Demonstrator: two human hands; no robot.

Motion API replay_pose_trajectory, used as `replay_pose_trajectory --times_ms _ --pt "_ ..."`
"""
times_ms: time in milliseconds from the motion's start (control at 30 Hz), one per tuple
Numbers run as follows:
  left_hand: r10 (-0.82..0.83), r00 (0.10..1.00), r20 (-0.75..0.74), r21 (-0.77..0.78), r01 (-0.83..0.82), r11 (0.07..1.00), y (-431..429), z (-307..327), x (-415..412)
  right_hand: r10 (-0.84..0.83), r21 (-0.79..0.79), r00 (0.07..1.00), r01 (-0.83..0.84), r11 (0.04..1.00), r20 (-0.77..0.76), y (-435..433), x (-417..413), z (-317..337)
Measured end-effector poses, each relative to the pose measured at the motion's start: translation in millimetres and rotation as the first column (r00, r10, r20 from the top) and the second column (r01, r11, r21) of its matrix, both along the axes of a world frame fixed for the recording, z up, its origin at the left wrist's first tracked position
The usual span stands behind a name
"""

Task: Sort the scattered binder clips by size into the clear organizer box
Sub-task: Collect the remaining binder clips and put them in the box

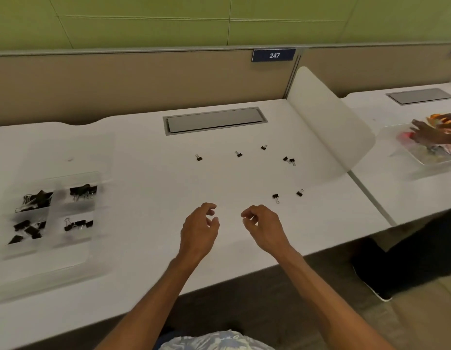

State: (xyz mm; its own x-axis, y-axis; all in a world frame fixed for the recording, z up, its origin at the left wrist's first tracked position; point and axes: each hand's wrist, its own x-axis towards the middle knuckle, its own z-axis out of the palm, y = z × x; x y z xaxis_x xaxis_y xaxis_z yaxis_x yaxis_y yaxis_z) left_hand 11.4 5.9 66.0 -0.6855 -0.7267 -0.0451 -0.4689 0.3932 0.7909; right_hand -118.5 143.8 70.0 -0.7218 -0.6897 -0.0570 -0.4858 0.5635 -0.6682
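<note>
- Our left hand and right hand hover over the white desk, the fingers loosely curled, holding nothing.
- Seven small binder clips, black with silver wire handles, lie scattered beyond our hands.
- The clear organizer box, far left, holds sorted clips in four compartments.
</note>
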Motion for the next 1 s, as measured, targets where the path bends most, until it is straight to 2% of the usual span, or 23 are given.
replay_pose_trajectory --times_ms 167,400,600,733,800,867,1000 --pt "0.007 1.000 0.008 0.014 -0.007 1.000 37 -4 -28 0.011 0.028 1.000 -0.011 1.000 0.003 36 -38 0" --pt "-0.065 0.997 0.048 -0.008 0.065 0.998 49 -15 -69 -0.038 0.084 0.999 0.040 0.996 -0.020 44 -94 -15" --pt "-0.148 0.986 0.070 0.006 0.148 0.989 39 -31 -117 -0.117 0.133 0.993 0.116 0.984 -0.004 44 -137 -32" --pt "-0.263 0.960 0.097 0.011 0.263 0.965 33 -43 -151 -0.158 0.157 0.987 0.157 0.975 -0.005 48 -161 -41" --pt "-0.332 0.934 0.131 0.006 0.334 0.943 32 -48 -168 -0.183 0.156 0.983 0.183 0.971 -0.010 53 -172 -45" --pt "-0.386 0.901 0.197 -0.061 0.405 0.912 31 -52 -185 -0.219 0.140 0.976 0.217 0.966 -0.003 59 -183 -48" --pt "-0.389 0.866 0.314 -0.131 0.445 0.886 38 -59 -217 -0.306 0.127 0.952 0.304 0.944 -0.003 71 -202 -54"
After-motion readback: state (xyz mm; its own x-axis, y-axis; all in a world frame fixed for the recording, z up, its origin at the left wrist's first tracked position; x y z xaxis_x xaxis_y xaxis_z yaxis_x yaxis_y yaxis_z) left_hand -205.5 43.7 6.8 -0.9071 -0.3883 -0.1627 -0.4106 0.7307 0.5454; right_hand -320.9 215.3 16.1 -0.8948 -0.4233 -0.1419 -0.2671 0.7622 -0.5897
